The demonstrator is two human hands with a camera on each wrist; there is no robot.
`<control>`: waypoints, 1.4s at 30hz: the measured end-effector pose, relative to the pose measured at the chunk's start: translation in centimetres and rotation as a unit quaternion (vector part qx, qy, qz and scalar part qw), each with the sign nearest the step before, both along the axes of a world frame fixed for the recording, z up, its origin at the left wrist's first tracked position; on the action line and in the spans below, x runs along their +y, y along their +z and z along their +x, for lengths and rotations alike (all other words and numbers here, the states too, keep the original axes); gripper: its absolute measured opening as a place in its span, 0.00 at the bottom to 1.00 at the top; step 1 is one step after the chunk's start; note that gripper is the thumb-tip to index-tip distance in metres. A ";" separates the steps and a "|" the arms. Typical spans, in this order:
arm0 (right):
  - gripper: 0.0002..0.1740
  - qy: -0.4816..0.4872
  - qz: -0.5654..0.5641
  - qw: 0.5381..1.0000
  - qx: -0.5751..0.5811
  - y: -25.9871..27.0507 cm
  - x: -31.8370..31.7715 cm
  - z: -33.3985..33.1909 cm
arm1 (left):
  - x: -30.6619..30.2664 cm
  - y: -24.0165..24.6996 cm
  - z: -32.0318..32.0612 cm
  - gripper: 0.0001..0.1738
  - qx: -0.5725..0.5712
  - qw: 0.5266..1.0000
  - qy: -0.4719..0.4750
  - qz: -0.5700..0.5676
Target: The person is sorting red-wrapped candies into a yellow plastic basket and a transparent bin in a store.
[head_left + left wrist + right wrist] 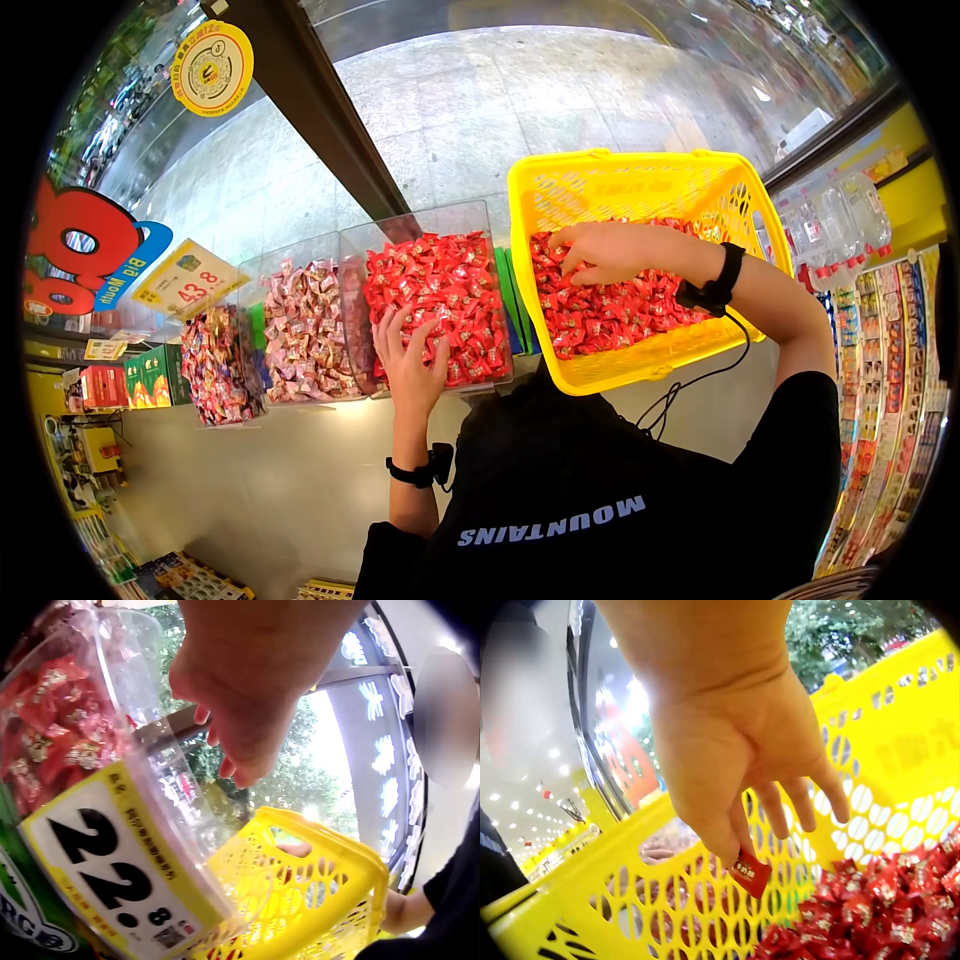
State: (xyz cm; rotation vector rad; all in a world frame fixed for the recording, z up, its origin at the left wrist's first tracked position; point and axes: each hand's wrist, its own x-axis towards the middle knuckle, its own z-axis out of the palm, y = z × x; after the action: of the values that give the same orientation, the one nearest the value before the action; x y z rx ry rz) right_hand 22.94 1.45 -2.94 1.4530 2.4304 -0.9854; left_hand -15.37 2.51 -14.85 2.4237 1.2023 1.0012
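Between thumb and forefinger my right hand [735,765] pinches one small red wrapped candy [751,873], its other fingers extended. The hand is inside the yellow basket [518,250], above a heap of red wrapped candies [610,320]. My left hand [412,362] is at the near side of a clear bin [490,225] full of similar red candies [435,275]. Its fingers are spread over the candies in the head view. Seen from the left wrist, that hand hangs loosely beside the bin's clear wall, holding nothing visible.
Left of the red candies stand bins of pink wrapped candies [300,325] and mixed candies [215,365]. A 22.8 price card [120,862] fronts the red bin. Bottles [840,225] and stocked shelves [880,380] line the right. A cable [690,385] hangs from the right wrist.
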 end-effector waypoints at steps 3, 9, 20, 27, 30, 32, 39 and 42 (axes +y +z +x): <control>0.11 -0.021 0.188 0.978 0.090 3.0 -1.3 -1.3 | -0.2 4.0 1.5 0.18 -0.028 0.999 -0.046 0.009; 0.11 -0.092 0.233 0.942 0.226 6.7 -2.7 -6.1 | 0.3 8.8 5.0 0.28 -0.093 0.984 -0.155 0.001; 0.11 -0.045 0.278 0.932 0.226 5.3 -5.0 -7.9 | -1.2 8.7 6.2 0.19 -0.092 0.976 -0.197 -0.024; 0.13 -0.005 0.300 0.947 0.114 7.3 -7.1 -7.4 | -0.8 9.1 4.7 0.09 -0.086 0.981 -0.172 0.000; 0.12 -0.017 0.273 0.956 0.103 8.9 -8.5 -6.2 | 1.8 8.1 4.0 0.06 -0.025 0.994 -0.106 0.030; 0.13 -0.031 0.268 0.958 0.097 9.9 -9.7 -5.5 | 3.2 7.5 4.1 0.07 0.027 0.996 -0.080 0.043; 0.14 -0.126 0.282 0.949 0.068 10.4 -14.8 -3.0 | 6.4 5.1 7.6 0.13 0.096 0.990 -0.040 0.092; 0.14 -0.177 0.275 0.942 0.073 9.5 -17.1 -1.5 | 7.1 4.6 8.5 0.14 0.103 0.990 -0.059 0.075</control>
State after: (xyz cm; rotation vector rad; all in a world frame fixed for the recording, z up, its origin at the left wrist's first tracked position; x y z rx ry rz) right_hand 21.43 -15.60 6.54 2.1203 2.7535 -0.4816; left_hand -6.90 9.56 -10.22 2.7373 1.0619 0.8534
